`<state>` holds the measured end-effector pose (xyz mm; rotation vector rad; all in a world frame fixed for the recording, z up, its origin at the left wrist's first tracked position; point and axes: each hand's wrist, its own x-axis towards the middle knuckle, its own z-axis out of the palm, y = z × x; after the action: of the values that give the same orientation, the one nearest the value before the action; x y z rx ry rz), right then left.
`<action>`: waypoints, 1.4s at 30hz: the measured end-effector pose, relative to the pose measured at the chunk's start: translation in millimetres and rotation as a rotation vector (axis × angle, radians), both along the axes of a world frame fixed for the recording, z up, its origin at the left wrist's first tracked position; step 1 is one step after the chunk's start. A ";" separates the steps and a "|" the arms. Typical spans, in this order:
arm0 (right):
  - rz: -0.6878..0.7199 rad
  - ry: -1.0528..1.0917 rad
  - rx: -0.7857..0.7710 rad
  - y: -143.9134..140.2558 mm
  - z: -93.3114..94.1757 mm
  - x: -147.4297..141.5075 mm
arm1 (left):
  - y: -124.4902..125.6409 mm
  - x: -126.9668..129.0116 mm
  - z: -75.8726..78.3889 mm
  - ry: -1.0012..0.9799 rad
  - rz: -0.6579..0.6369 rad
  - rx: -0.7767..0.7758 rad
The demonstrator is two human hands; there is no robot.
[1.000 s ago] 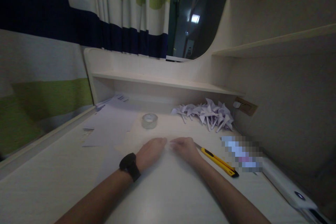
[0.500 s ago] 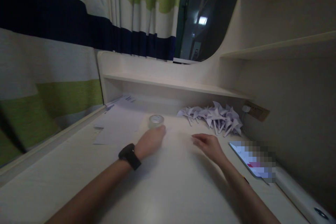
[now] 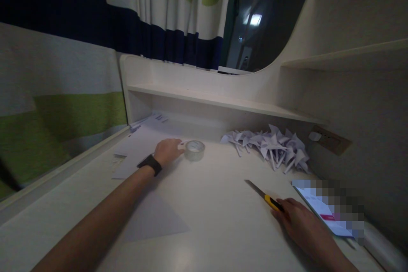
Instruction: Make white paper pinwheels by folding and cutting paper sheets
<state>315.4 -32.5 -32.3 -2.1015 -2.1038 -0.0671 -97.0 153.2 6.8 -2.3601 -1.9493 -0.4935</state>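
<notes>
My left hand, with a black watch on its wrist, reaches to a clear tape roll on the desk and touches its left side. My right hand lies over the handle of a yellow utility knife, whose blade is out and points up-left. A triangular sheet of paper lies flat beneath my left forearm. Whether the right fingers are closed round the handle is not clear.
A heap of folded white paper pinwheels sits at the back right under a shelf. Loose paper sheets lie at the back left. A blurred card or screen rests beside my right hand. A striped curtain hangs on the left.
My left hand moved forward and left onto the tape roll. My right hand drew back to the right and came down on the knife handle. The view shifted left.
</notes>
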 end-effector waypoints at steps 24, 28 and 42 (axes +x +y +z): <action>0.294 0.634 -0.350 84.6 62.8 -219.4 | 13.6 -11.6 -8.9 0.002 -0.099 0.079; 0.279 0.620 -0.357 96.7 63.7 -226.2 | 13.8 -11.5 -8.9 -0.007 -0.113 0.076; 0.256 0.635 -0.372 103.9 65.6 -232.8 | 13.9 -11.5 -9.0 -0.015 -0.100 0.067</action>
<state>82.6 71.5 33.3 -1.6629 -2.0395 0.9522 -108.6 167.1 -2.2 -2.4275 -1.7978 -0.5750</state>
